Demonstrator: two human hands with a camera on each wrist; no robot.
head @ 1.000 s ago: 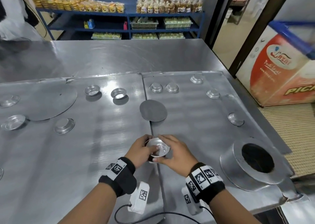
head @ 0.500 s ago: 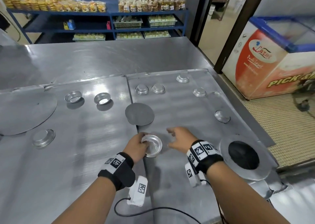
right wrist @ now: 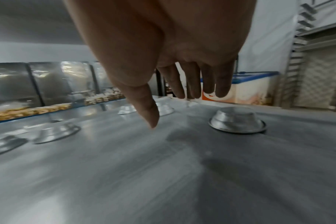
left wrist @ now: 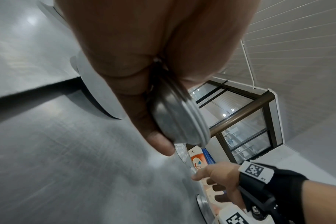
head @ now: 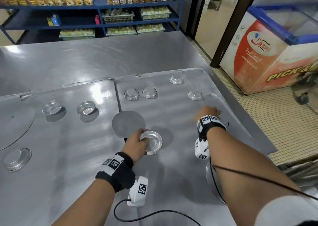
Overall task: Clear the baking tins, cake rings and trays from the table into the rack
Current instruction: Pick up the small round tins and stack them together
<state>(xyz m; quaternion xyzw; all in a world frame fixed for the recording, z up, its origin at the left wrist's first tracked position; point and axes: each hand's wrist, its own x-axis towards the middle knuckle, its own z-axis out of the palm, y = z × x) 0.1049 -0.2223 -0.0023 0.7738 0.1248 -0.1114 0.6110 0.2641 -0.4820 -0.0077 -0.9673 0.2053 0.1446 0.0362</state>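
Note:
My left hand (head: 138,140) grips a nested stack of small round tins (head: 152,142) just above the seam between two flat trays. In the left wrist view, fingers and thumb pinch the stack (left wrist: 180,121) by its rim. My right hand (head: 209,111) is stretched out to the right with straight fingers and holds nothing. The right wrist view shows that hand (right wrist: 175,97) hovering just short of an upside-down tin (right wrist: 237,120) on the right tray (head: 180,122). In the head view the hand hides that tin.
Upside-down tins (head: 131,94) (head: 149,92) (head: 176,79) (head: 194,95) dot the right tray. Two upright tins (head: 52,107) (head: 86,108) and one upside-down tin (head: 17,158) sit on the left tray (head: 68,157). A flat disc (head: 128,125) lies mid-table. A chest freezer (head: 258,53) stands to the right.
My right hand has let go of the tin stack and moved right and away, toward the tray's right edge. The left hand keeps hold of the stack.

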